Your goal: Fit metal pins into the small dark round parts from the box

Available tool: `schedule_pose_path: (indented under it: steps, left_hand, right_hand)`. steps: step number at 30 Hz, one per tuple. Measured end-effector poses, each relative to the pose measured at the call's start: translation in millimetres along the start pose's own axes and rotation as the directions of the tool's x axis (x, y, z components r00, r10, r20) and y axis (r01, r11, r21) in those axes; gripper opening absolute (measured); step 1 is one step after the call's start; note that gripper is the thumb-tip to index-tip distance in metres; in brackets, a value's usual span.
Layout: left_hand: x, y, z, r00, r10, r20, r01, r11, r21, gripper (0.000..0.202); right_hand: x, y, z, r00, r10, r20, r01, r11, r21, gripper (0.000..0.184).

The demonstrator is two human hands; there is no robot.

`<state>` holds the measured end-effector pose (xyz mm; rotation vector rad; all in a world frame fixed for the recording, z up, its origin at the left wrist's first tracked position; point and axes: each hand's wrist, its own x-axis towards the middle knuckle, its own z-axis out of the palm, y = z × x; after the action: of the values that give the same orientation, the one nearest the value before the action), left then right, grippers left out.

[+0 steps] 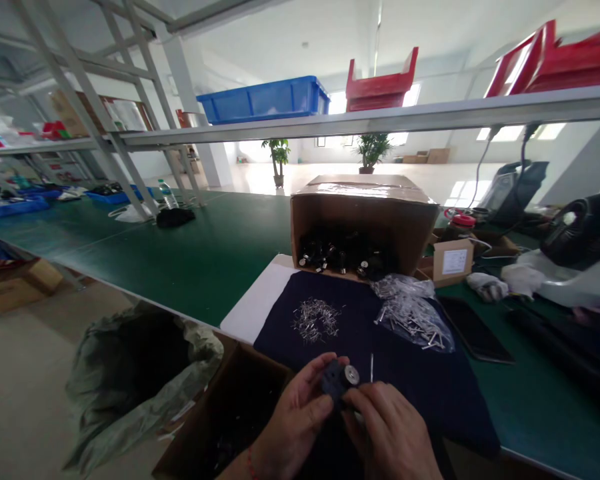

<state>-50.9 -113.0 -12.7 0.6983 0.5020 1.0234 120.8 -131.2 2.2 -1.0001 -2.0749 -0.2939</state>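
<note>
Pinched dark plastic fitting (333, 379) in left hand (301, 412); bunched right hand (387, 423) against its side — couldn't tell around what; seemed light, stiff, slick at metal disc (351, 376) — best held by edges.

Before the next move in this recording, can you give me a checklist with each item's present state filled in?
1. Small dark part with a round silver metal disc held in the left hand: ok.
2. Right hand brought up to the part: ok.
3. Thin silver metal rod gripped by the right hand: cannot tell; its lower end is hidden.
4. Loose pile of thin silver metal pieces on the navy cloth: ok.
5. Clear plastic bag of long silver metal pieces apart from both hands: ok.
6. Brown cardboard box open toward the person: ok.
</note>
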Motion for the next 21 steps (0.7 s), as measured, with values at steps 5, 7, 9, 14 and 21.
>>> schedule_pose_path:
  steps: [5, 7, 9, 14, 21]
  left_hand:
    - [13.5, 10.2, 5.8, 0.98, -0.196, 0.026, 0.192, 0.974, 0.117, 0.045]
    - [20.1, 12.1, 8.0, 0.955, -0.284, 0.086, 0.268, 0.949, 0.165, 0.041]
    - [25.2, 12.0, 11.3, 0.942, -0.315, 0.119, 0.292, 0.94, 0.176, 0.038]
    - [29.8, 4.9, 17.1, 0.967, -0.254, 0.03, 0.246, 0.956, 0.157, 0.033]
    - [30.2, -2.3, 13.8, 0.983, -0.184, -0.002, 0.178, 0.949, 0.261, 0.04]
  right_hand:
    - [-5.2, 6.1, -16.3, 0.98, -0.182, 0.084, 0.194, 0.966, -0.169, 0.036]
    - [-10.2, 8.6, -23.5, 0.969, -0.209, 0.133, 0.232, 0.954, -0.188, 0.038]
    - [-15.8, 13.2, -29.0, 0.956, -0.242, 0.167, 0.272, 0.943, -0.193, 0.038]
    - [-22.1, 48.9, -29.9, 0.948, -0.245, 0.202, 0.283, 0.941, -0.187, 0.036]
    - [-0.4, 147.9, -9.6, 0.882, 0.344, 0.322, -0.151, 0.854, -0.499, 0.019]
